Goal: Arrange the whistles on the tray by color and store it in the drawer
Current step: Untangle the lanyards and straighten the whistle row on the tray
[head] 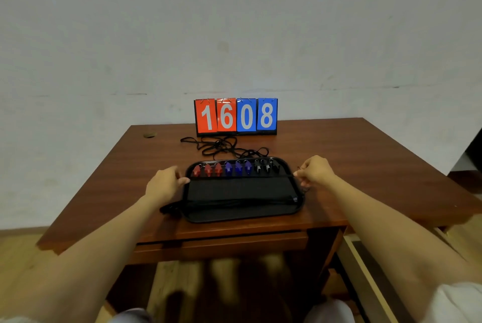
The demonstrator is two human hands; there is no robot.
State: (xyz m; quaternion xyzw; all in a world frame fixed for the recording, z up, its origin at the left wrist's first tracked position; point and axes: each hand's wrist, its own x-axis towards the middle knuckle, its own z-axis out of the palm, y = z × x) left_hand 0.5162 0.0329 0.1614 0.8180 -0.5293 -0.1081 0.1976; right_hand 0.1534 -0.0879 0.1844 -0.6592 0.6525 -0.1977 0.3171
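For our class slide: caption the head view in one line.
Left hand and right hand hold a black cord taut over a tray of colour-sorted whistles.

One head-worn wide-angle camera looks forward and down, close over the table point(339, 153).

Dim, soft focus, edges warped.

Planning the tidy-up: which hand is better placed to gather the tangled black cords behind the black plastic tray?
Probably left: the tangled black cords bunch behind the left half of the black plastic tray, nearer the left hand than the right hand.
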